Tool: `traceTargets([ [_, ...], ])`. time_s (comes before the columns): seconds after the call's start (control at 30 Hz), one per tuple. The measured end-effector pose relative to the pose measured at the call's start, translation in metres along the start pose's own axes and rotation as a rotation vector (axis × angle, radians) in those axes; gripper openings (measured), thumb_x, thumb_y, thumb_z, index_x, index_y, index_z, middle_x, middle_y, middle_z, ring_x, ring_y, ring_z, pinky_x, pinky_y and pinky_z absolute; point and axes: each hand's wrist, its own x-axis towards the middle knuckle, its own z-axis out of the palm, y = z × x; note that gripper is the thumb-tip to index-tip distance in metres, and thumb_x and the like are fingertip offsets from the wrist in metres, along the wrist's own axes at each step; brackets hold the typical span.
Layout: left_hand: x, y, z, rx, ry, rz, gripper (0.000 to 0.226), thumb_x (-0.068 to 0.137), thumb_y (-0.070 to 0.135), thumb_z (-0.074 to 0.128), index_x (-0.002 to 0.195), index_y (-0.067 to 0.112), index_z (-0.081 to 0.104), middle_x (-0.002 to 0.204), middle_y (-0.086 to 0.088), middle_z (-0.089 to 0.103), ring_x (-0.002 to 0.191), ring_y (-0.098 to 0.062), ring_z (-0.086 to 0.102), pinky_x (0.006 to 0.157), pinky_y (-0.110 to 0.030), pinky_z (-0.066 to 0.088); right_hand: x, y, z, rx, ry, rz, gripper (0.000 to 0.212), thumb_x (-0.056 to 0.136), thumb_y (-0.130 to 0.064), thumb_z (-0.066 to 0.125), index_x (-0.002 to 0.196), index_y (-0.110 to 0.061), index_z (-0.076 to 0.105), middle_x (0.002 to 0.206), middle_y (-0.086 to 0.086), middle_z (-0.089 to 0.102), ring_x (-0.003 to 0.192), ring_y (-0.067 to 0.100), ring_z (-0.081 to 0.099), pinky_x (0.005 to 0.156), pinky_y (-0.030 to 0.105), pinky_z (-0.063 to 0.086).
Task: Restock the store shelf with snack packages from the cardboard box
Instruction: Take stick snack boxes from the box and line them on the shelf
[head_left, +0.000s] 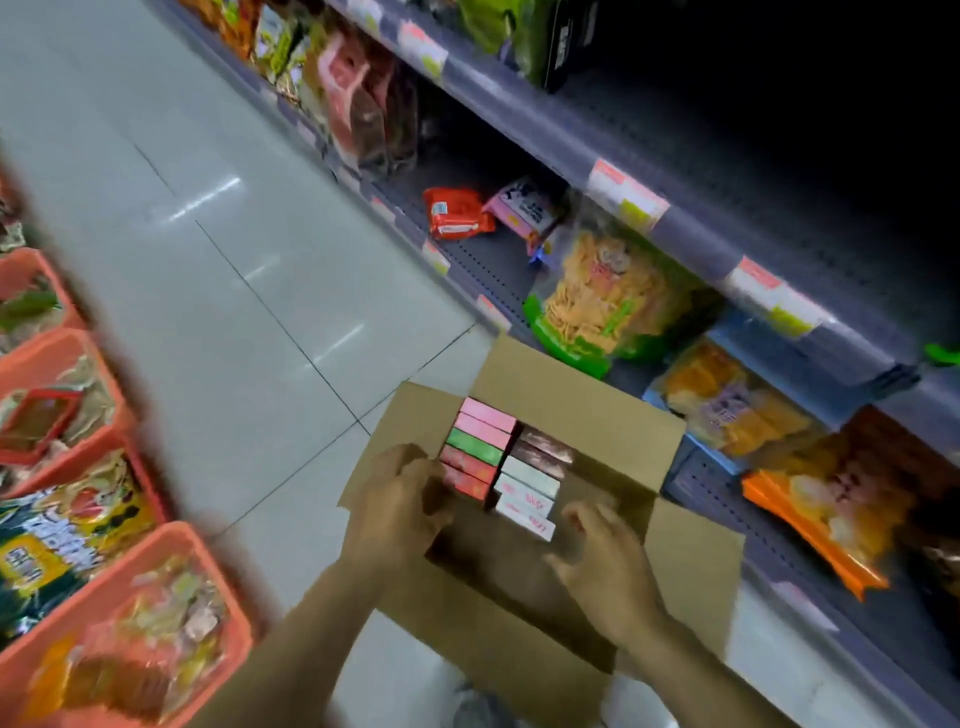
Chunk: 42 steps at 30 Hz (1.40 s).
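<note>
An open cardboard box (571, 395) sits on the floor in front of the store shelf (483, 265). Two rows of slim snack packages stand inside it: pink (488, 415), green (475, 448) and red (467, 470) on the left, brownish (545, 448) and white (525, 512) on the right. My left hand (400, 501) is at the box's left side, fingers curled against the nearest red packages; blur hides whether it grips them. My right hand (605, 561) hovers over the box's empty near half beside the white packages, fingers apart and holding nothing.
On the bottom shelf lie a red snack pack (457, 213) and a pink pack (524, 208). A green chips bag (597, 301) and other bags stand to their right. An upper shelf edge (701, 244) overhangs. Orange baskets (111, 400) of snacks line the left side.
</note>
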Motion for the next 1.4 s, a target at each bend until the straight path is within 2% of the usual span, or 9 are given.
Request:
traceTargets([
  [0.17,0.037,-0.033,0.065,0.187,-0.024,0.062,0.068,0.064,0.034,0.086,0.126,0.027,0.058,0.144,-0.010,0.046,0.128,-0.032,0.049,0.096,-0.037,0.049,0.039,0.016,0.064,-0.050,0.013,0.102,0.065,0.078,-0.051,0.078,0.131,-0.036,0.043,0.133,-0.012,0.051,0.125,0.006,0.051,0.094,0.021,0.051],
  [0.37,0.054,-0.037,0.086,0.186,0.039,0.140,0.048,0.063,0.028,0.085,0.102,0.024,0.057,0.115,-0.007,0.058,0.098,-0.028,0.056,0.071,-0.035,0.049,0.047,0.027,0.084,-0.055,0.082,0.125,0.045,0.086,-0.048,0.071,0.121,-0.031,0.047,0.125,-0.009,0.064,0.112,0.007,0.065,0.080,0.016,0.055],
  [0.57,0.048,-0.032,0.070,0.119,0.056,0.178,0.037,0.065,0.035,0.085,0.090,0.024,0.060,0.102,-0.001,0.062,0.087,-0.024,0.059,0.067,-0.034,0.047,0.034,0.031,0.064,0.029,0.065,0.049,0.043,0.082,-0.037,0.079,0.123,-0.029,0.065,0.118,-0.012,0.066,0.106,0.004,0.065,0.072,0.007,0.050],
  [0.63,0.037,-0.022,0.053,-0.029,0.022,0.120,0.033,0.071,0.038,0.083,0.087,0.027,0.057,0.097,0.005,0.062,0.084,-0.019,0.057,0.066,-0.030,0.047,0.026,0.026,0.045,0.119,0.031,0.012,0.032,0.081,-0.030,0.082,0.110,-0.029,0.069,0.109,-0.013,0.064,0.100,0.004,0.064,0.068,0.002,0.045],
  [0.83,-0.002,0.015,-0.031,-0.404,-0.071,-0.131,0.030,0.074,0.025,0.085,0.084,0.034,0.058,0.077,0.022,0.063,0.073,-0.006,0.062,0.059,-0.010,0.044,-0.010,-0.012,-0.038,0.403,-0.038,0.089,0.028,0.083,-0.025,0.080,0.096,-0.034,0.057,0.101,-0.015,0.067,0.098,0.001,0.063,0.063,0.013,0.056],
  [1.07,-0.045,0.097,-0.200,-0.896,-0.086,-0.213,0.031,0.064,0.006,0.089,0.082,0.029,0.079,0.087,0.001,0.076,0.084,-0.016,0.072,0.081,-0.033,0.057,-0.074,-0.096,-0.197,0.642,0.047,0.054,0.012,0.086,-0.013,0.076,0.085,-0.022,0.067,0.082,-0.005,0.076,0.071,0.001,0.071,0.057,0.019,0.056],
  [1.17,-0.073,0.149,-0.297,-0.982,-0.025,-0.204,0.028,0.065,0.004,0.088,0.086,0.019,0.079,0.091,-0.005,0.077,0.086,-0.021,0.073,0.081,-0.031,0.057,-0.115,-0.141,-0.288,0.668,0.052,-0.051,0.010,0.085,-0.014,0.078,0.088,-0.021,0.072,0.082,-0.008,0.076,0.070,-0.003,0.070,0.058,0.017,0.051],
  [1.27,-0.101,0.194,-0.382,-1.015,0.066,-0.212,0.027,0.067,-0.003,0.085,0.087,0.014,0.077,0.081,-0.001,0.075,0.073,-0.013,0.068,0.066,-0.022,0.054,-0.155,-0.178,-0.370,0.643,0.100,-0.164,0.008,0.081,-0.016,0.080,0.082,-0.021,0.074,0.070,-0.016,0.073,0.059,-0.005,0.061,0.053,0.010,0.044],
  [1.4,-0.138,0.248,-0.493,-1.035,0.209,-0.134,0.035,0.065,-0.003,0.087,0.093,0.013,0.073,0.082,-0.002,0.077,0.070,-0.010,0.070,0.062,-0.020,0.055,-0.212,-0.222,-0.478,0.707,0.154,-0.289,0.019,0.078,-0.020,0.084,0.095,-0.021,0.074,0.078,-0.008,0.077,0.074,0.011,0.072,0.066,0.027,0.058],
])
